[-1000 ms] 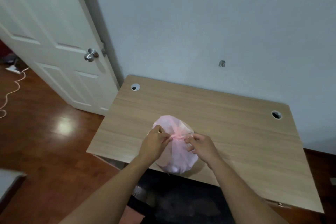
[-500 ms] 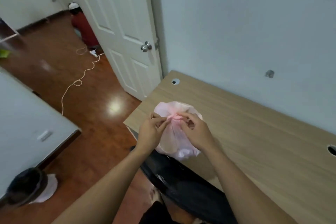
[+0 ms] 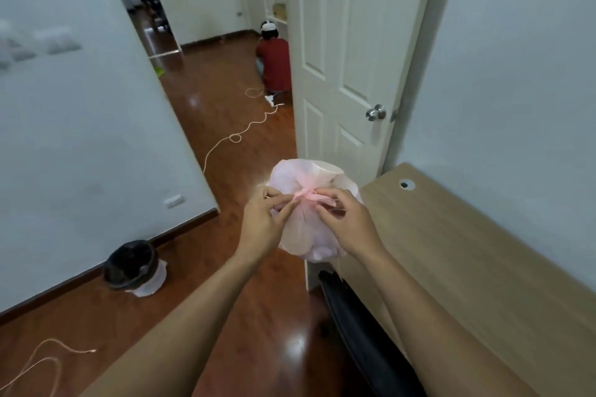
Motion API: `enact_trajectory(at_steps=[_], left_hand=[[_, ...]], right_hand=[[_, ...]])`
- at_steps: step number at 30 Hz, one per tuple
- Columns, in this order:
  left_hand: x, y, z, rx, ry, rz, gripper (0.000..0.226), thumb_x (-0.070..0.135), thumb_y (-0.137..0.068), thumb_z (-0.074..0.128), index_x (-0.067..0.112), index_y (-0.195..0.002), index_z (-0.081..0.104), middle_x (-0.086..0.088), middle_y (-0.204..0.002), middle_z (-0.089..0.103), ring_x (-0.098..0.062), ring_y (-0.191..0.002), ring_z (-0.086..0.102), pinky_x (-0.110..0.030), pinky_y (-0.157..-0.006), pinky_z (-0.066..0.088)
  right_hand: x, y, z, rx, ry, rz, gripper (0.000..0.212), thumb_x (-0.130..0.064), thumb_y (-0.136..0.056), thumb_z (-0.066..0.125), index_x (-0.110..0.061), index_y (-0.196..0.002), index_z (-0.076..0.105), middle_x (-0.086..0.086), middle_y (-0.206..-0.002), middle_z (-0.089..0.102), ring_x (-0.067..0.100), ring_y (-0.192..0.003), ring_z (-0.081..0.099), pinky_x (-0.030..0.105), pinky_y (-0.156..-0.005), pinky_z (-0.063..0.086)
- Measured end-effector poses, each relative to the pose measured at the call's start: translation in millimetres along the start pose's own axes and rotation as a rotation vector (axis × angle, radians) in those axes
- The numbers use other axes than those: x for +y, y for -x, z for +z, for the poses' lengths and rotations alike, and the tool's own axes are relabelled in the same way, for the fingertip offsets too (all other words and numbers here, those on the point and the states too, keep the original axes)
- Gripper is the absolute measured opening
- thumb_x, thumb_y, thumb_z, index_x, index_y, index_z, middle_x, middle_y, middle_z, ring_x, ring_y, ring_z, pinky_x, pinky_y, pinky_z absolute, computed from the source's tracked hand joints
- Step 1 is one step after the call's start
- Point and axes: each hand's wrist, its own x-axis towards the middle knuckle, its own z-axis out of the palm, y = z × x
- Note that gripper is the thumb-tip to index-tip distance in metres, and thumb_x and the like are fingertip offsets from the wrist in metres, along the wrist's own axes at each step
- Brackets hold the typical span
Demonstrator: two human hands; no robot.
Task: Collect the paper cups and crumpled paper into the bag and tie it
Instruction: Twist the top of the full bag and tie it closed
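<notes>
Plainly, the pink bag (image 3: 303, 230) was held beside the desk (image 3: 483, 251). Its knot (image 3: 304, 196) was pinched by left hand (image 3: 263, 226) and right hand (image 3: 350, 226).

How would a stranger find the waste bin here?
Start at the pale wall on the left and follow it down to the wooden floor. The bin stands there by the baseboard, the only round container, lined with a black bag.

Through the bag (image 3: 306, 177) beyond the grip, its contents show only as pale shapes. Its sides just below the grip lie behind the left hand (image 3: 261, 226) and right hand (image 3: 351, 226). Right of the grip, the desk (image 3: 467, 251) runs off the edge. Far beyond, a door (image 3: 338, 42) half hides a person (image 3: 274, 61).
</notes>
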Motion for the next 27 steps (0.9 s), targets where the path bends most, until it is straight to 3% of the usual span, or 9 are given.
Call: enact_trajectory(at_steps=[4,11,13,15,19,24,27], left_hand=[[-47.8,-14.9,-56.1,0.052,-0.033,-0.038,0.017,0.032,-0.097,0.080,0.025,-0.112,0.086,0.020,-0.095,0.058,-0.007,-0.094,0.062,-0.006,-0.077,0.043],[-130.7,-32.6,-147.5,0.088,-0.070,-0.121,0.016,0.033,-0.096,0.081,0.024,-0.107,0.087,0.011,-0.091,0.062,0.004,-0.088,0.060,-0.004,-0.075,0.039],[-182.3,-32.7,-200.1,0.136,-0.071,-0.200,0.015,0.033,-0.096,0.080,0.025,-0.107,0.087,0.011,-0.091,0.063,0.007,-0.089,0.060,-0.003,-0.076,0.038],[-190.5,-32.5,-206.8,0.120,-0.058,-0.173,0.015,0.033,-0.097,0.080,0.028,-0.109,0.087,0.010,-0.090,0.065,0.003,-0.090,0.061,-0.007,-0.076,0.041],[-241.5,-25.7,-255.7,0.124,-0.081,-0.232,0.016,0.032,-0.098,0.078,0.029,-0.111,0.086,0.004,-0.090,0.068,-0.009,-0.087,0.063,-0.021,-0.078,0.048],[-303.4,-17.1,-299.3,0.175,-0.110,-0.307,0.016,0.031,-0.099,0.078,0.025,-0.111,0.087,0.006,-0.090,0.069,-0.001,-0.086,0.062,-0.009,-0.076,0.042],[-338.1,-14.6,-318.4,0.203,-0.104,-0.381,0.014,0.029,-0.098,0.079,0.024,-0.109,0.087,0.005,-0.088,0.067,-0.004,-0.087,0.063,-0.008,-0.076,0.042]], right_hand=[[-18.5,-30.0,68.9,-0.077,0.009,-0.017,0.025,-0.021,-0.099,0.079,-0.034,-0.121,0.077,-0.022,-0.121,0.076,0.002,-0.114,0.070,0.028,-0.096,0.060],[-43.1,-72.9,188.4,-0.194,0.057,-0.004,0.018,-0.039,-0.099,0.078,-0.039,-0.117,0.074,-0.023,-0.114,0.075,-0.002,-0.107,0.070,0.030,-0.093,0.062],[-55.9,-89.9,267.7,-0.284,0.069,-0.045,0.017,-0.041,-0.099,0.079,-0.038,-0.115,0.074,-0.022,-0.112,0.076,-0.001,-0.106,0.071,0.028,-0.091,0.062],[-58.0,-92.3,274.2,-0.268,0.046,-0.027,0.016,-0.038,-0.099,0.080,-0.035,-0.113,0.075,-0.022,-0.110,0.077,-0.001,-0.104,0.072,0.028,-0.090,0.063],[-61.3,-103.8,355.1,-0.326,0.052,-0.030,0.011,-0.033,-0.099,0.079,-0.033,-0.110,0.078,-0.021,-0.108,0.078,0.000,-0.101,0.073,0.030,-0.088,0.062],[-65.4,-110.4,439.0,-0.398,0.042,0.026,0.003,-0.029,-0.099,0.077,-0.031,-0.100,0.075,-0.017,-0.097,0.078,0.003,-0.091,0.072,0.024,-0.076,0.056],[-64.0,-120.1,481.5,-0.479,0.057,0.037,0.002,-0.029,-0.099,0.076,-0.030,-0.098,0.074,-0.014,-0.097,0.078,0.005,-0.089,0.071,0.018,-0.072,0.052]])
